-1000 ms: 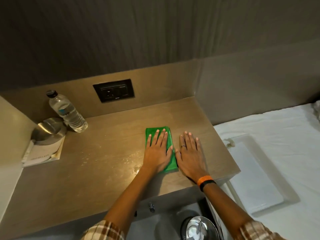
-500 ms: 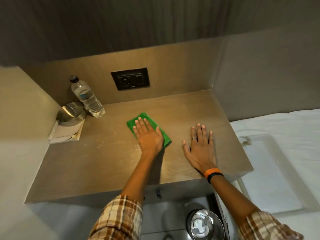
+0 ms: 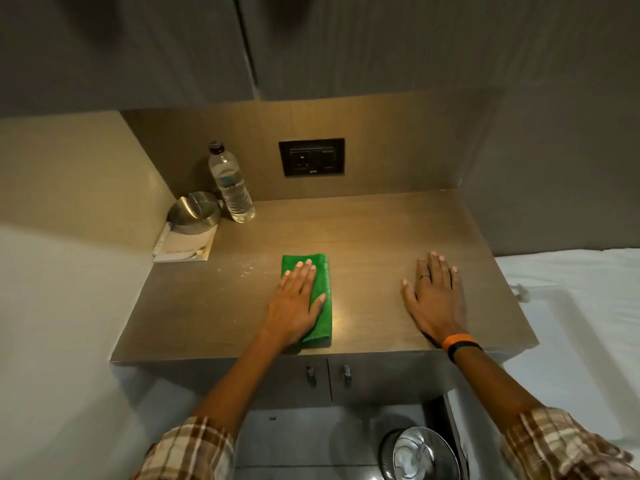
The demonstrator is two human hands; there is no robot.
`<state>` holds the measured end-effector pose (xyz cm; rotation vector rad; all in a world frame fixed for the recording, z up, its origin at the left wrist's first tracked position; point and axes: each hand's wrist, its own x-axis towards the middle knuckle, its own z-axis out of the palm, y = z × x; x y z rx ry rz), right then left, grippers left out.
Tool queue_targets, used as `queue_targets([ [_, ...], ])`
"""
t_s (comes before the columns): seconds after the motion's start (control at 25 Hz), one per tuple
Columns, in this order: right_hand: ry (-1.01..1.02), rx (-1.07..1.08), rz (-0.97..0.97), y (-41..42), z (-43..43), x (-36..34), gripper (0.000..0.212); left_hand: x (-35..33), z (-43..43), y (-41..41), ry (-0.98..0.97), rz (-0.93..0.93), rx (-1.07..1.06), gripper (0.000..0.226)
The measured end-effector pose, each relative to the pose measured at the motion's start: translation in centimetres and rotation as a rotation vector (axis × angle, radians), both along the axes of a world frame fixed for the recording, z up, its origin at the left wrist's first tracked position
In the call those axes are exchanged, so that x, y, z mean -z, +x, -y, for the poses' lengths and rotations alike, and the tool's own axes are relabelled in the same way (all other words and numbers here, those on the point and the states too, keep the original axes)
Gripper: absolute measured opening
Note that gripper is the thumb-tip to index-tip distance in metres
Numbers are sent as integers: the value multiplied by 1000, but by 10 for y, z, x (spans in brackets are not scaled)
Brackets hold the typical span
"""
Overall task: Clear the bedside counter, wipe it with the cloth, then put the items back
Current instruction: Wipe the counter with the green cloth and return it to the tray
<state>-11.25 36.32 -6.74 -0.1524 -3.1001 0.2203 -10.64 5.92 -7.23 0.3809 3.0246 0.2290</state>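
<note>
My left hand (image 3: 297,299) lies flat, fingers spread, pressing a folded green cloth (image 3: 322,292) onto the brown bedside counter (image 3: 363,244) near its front edge. My right hand (image 3: 434,299) rests flat on the bare counter to the right, holding nothing, with a ring on one finger and an orange band at the wrist. A clear water bottle (image 3: 231,185) stands at the back left. A steel bowl (image 3: 194,213) sits on a white booklet (image 3: 185,245) in the left corner. Small crumbs lie left of the cloth.
A black socket panel (image 3: 311,157) is set in the back wall. Two cabinet doors with small handles (image 3: 328,374) sit under the counter. A steel bin (image 3: 417,453) stands on the floor below. A white bed with a white tray (image 3: 568,344) lies to the right.
My left hand slid the cloth left across the counter and then back toward the front edge. My right hand stayed flat on the right side. The camera view pulled back.
</note>
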Motion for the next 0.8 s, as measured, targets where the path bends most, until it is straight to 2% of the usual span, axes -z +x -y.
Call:
queue_targets([
  [0.08, -92, -7, -69, 12, 39, -7, 68, -3, 11, -17, 11, -5, -14, 72],
  [0.16, -286, -89, -126, 15, 106, -13, 60, -9, 16, -28, 33, 42, 56, 71],
  [0.24, -410, -151, -72, 15, 183, -16, 56, -13, 34, -22, 10, 21, 116, 66],
  [0.36, -273, -103, 31, -1, 249, -9, 60, -16, 88, -6, 49, -77, 8, 63],
  [0.44, -154, -55, 40, -19, 264, -5, 63, -13, 145, 3, 49, -145, -158, 63],
  [0.52, -151, -55, 78, -52, 267, -8, 64, -10, 202, 2, 10, -184, -271, 63],
  [0.68, -119, -203, 142, -141, 286, -28, 61, -1, 268, -6, -5, -116, -326, 78],
  [0.8, -38, -331, 146, -153, 293, -26, 59, 8, 278, -8, 36, -110, -305, 71],
])
